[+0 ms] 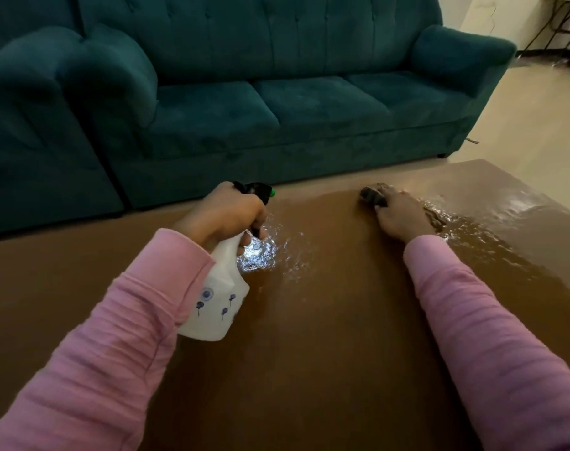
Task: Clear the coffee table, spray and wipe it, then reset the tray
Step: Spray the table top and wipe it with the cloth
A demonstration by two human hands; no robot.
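Observation:
My left hand point(223, 214) grips the neck and trigger of a white spray bottle point(218, 297) with a black head and green nozzle tip, held tilted over the brown coffee table point(309, 353). Wet, shiny droplets point(270, 252) lie on the table just right of the bottle. Farther right, my right hand point(400, 216) rests on a dark cloth point(371, 195) that lies on the tabletop near its far edge, fingers curled over it. A wet streak point(472, 229) glistens to the right of that hand. No tray is in view.
A teal sofa point(277, 92) stands just beyond the table's far edge, with a matching armchair point(42, 125) at the left. Pale floor point(537, 118) runs along the right. The table's far right corner point(482, 162) is in view.

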